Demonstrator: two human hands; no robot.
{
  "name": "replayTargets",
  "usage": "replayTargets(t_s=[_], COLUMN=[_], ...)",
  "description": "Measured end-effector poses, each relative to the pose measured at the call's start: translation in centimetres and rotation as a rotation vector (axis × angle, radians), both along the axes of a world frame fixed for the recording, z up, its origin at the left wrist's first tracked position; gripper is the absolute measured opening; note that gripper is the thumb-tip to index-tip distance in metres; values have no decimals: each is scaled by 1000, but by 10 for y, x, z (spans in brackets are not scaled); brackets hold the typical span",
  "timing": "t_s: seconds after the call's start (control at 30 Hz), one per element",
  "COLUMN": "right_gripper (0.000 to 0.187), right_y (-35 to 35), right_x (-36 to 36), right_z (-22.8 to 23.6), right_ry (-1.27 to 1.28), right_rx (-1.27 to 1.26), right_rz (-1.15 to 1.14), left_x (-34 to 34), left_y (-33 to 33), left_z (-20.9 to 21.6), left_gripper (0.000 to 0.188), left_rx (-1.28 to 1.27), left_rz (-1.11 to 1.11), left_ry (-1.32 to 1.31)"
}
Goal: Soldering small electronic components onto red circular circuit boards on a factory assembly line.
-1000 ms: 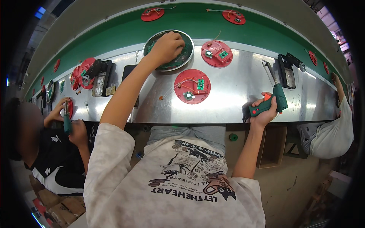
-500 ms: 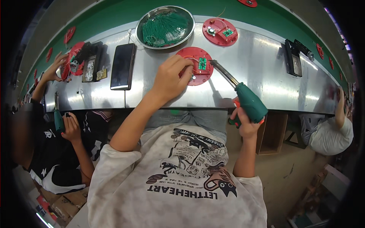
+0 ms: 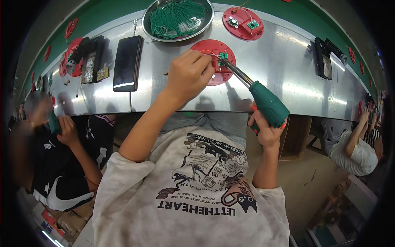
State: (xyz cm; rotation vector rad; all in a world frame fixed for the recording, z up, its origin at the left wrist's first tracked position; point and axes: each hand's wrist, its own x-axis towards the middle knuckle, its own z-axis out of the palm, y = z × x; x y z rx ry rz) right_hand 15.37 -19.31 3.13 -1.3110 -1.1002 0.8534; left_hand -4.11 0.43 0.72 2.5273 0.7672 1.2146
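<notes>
On the metal bench before me lies a round red plastic disc (image 3: 229, 49) carrying a small green circuit board (image 3: 223, 55) and thin wires. My left hand (image 3: 187, 76) covers the disc's left part, thumb and forefinger pinched on a thin wire beside the board; the wire's end is hidden by the fingers. A green soldering gun (image 3: 268, 105) is gripped by my right hand (image 3: 266, 129), fingers wrapped round its handle. Its metal barrel slants up and left, with the tip at the board's lower edge, close to my left fingertips.
Behind the disc is a steel bowl (image 3: 181, 40) of green wires (image 3: 177, 18); a second red disc (image 3: 231, 31) lies to its right. A dark phone (image 3: 126, 61) lies left. Black stands (image 3: 92, 57) flank both sides. Co-workers sit left (image 3: 70, 164) and right (image 3: 354, 152).
The soldering gun's tip has moved left and down from the disc's right side onto the board. My left hand still pinches beside the board. The left co-worker's far hand has left the red parts.
</notes>
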Motion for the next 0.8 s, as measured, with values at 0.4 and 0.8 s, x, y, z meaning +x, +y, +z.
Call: replayTargets(t_s=[0.4, 0.8], right_gripper=[15, 35], right_y=[4, -4], right_x=[-10, 3], right_z=[8, -4], right_ry=[85, 79], right_rx=[-23, -18], right_rz=[-145, -81], left_x=[2, 2], left_y=[2, 2], left_z=[-5, -6], left_gripper=[5, 14], left_rx=[83, 93], left_rz=[6, 10], left_ry=[9, 45])
